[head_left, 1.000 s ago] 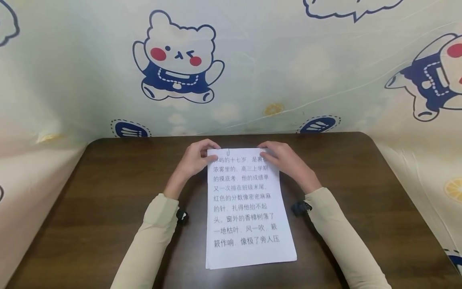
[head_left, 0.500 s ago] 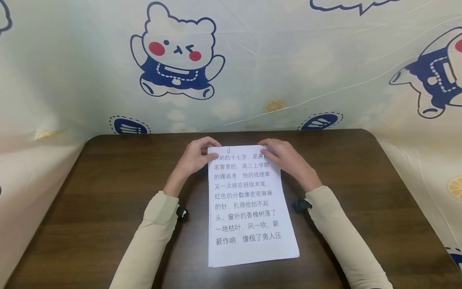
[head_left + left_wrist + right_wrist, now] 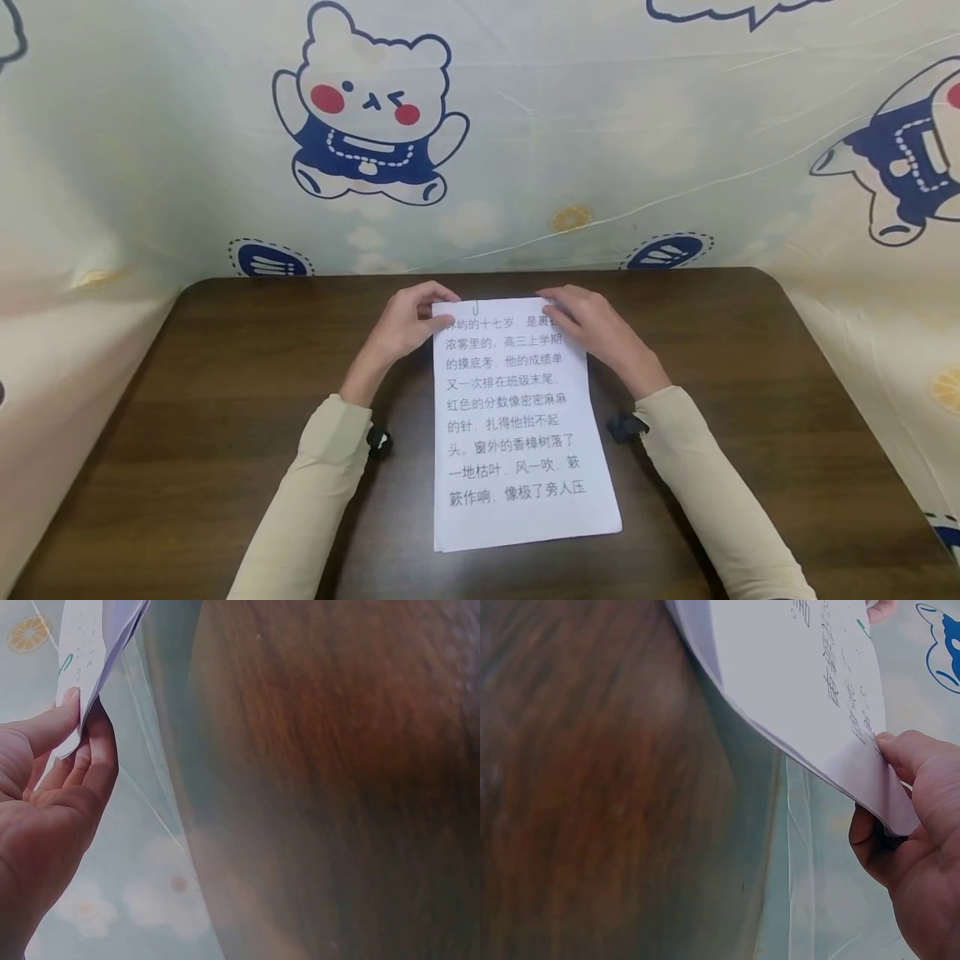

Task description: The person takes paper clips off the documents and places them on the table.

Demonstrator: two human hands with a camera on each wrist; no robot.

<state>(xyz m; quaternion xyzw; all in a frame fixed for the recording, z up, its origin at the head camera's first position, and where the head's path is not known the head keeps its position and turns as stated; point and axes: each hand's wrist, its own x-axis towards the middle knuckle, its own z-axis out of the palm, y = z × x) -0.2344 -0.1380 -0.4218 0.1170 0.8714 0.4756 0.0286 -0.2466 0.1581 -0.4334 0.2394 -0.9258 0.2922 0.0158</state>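
The left hand point(image 3: 405, 323) pinches the far left corner of a stack of white paper sheets point(image 3: 510, 458) printed with black Chinese characters, with the thumb on the upper face and the other fingers behind it. The right hand point(image 3: 600, 333) grips the far right corner in the same manner. Between the two hands, nearer to the left one, a thin green wire paper clip point(image 3: 66, 664) sits over the far edge of the stack. Both wrist views show the sheets bending close to the hands, so the far end seems lifted; whether the near end rests on the brown wood-grain table point(image 3: 225, 417), I cannot tell surely. The stack is at the middle of this table, with its printed side up. As I judge, the gathering of the sheets and the clipping at the far left part are done. The near left corner shows a slightly doubled edge, so the sheets may be not perfectly even. The stack is not yet released, and it seems that laying it flat is left. Farther out are beige sleeves point(image 3: 330, 458) on both arms, and behind the table hangs a pale cloth with cartoon bears point(image 3: 540, 142).
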